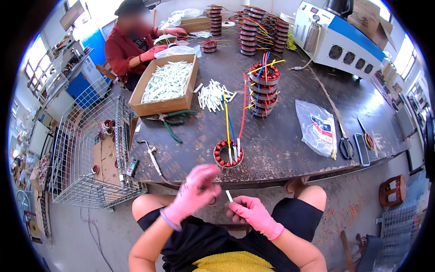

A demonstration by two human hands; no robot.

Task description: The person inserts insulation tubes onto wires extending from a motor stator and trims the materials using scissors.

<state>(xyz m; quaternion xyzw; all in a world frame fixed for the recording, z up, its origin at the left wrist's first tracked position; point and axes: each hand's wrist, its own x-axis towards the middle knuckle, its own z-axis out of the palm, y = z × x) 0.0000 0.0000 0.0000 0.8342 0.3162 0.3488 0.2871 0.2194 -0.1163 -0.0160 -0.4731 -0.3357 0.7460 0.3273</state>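
My right hand (249, 211), in a pink glove, pinches a short white sleeve tube (229, 196) over my lap. Beside it, my left hand (197, 187) is raised just short of the table edge, gloved in pink too. Its curled fingers are apart and slightly blurred, with nothing visible in them. Just beyond my hands lies a ring-shaped motor stator (222, 160) with red coils. Yellow, blue and red wires rise from it, with white sleeves around their lower ends. Farther off, a pile of white sleeves (213, 96) lies next to a cardboard box (156, 107) full of them.
Green-handled pliers (167, 119) lie before the box. A stack of stators (264, 97) stands beyond the single one. On the right are a plastic bag (316, 127), scissors (345, 147) and a phone (361, 149). A co-worker (131, 45) sits far left, behind a wire cage (86, 149).
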